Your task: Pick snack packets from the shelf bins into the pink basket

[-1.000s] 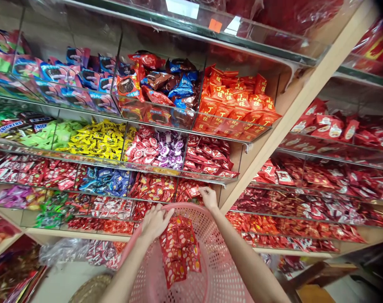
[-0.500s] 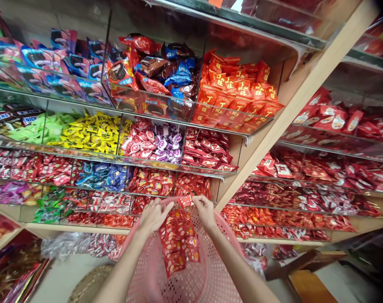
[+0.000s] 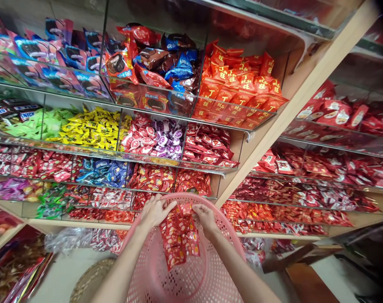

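A strip of joined red candy packets (image 3: 174, 240) hangs in front of me, inside a pink perforated plastic basket (image 3: 144, 269). My left hand (image 3: 155, 213) is closed at the upper left of the strip, over the basket's far rim; its thumb points toward the packets. On the other side, my right hand (image 3: 206, 218) pinches the upper right end of the strip between thumb and fingers. The lower packets dangle loose above the basket's holed bottom. The fingertips of my left hand are partly hidden, so its exact grip on strip and rim is unclear.
Glass-divided shelves (image 3: 185, 162) full of wrapped candies rise beyond the basket. A slanting wooden post (image 3: 273, 130) separates them from more shelves at right. Below lie clear plastic bags (image 3: 68, 240), a woven round item (image 3: 92, 280) and a brown wooden piece (image 3: 311, 282).
My right hand has come down slightly with the top packet, which now sits below the basket's rim. The strip's lower end hangs a little higher. The view has shifted slightly.
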`<state>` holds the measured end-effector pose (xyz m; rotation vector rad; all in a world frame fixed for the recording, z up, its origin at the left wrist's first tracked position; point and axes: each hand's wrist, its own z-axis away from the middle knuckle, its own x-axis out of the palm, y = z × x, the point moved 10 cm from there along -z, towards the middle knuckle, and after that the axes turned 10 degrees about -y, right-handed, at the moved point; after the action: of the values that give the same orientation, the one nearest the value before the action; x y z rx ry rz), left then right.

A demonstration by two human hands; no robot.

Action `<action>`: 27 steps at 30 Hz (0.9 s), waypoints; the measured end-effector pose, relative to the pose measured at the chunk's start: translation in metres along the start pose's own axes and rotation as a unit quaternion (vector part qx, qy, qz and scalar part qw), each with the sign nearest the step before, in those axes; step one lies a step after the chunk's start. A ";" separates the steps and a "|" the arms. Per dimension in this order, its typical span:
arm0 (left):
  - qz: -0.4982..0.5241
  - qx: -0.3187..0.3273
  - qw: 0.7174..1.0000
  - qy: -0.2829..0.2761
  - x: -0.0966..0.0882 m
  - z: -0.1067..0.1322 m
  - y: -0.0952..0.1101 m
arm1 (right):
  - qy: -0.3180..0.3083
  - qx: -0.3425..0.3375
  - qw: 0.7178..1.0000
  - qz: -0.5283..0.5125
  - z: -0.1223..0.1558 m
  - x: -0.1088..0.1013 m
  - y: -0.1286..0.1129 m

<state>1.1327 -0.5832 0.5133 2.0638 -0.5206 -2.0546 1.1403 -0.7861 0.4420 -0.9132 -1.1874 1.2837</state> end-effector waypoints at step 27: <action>-0.012 0.010 1.000 -0.019 0.006 -0.005 -0.004 | -0.128 0.211 0.950 0.193 0.065 0.024 0.115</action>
<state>1.1378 -0.5824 0.5060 2.0554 -0.5282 -2.1136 1.0509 -0.7571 0.3467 -0.6907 -0.8901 1.9343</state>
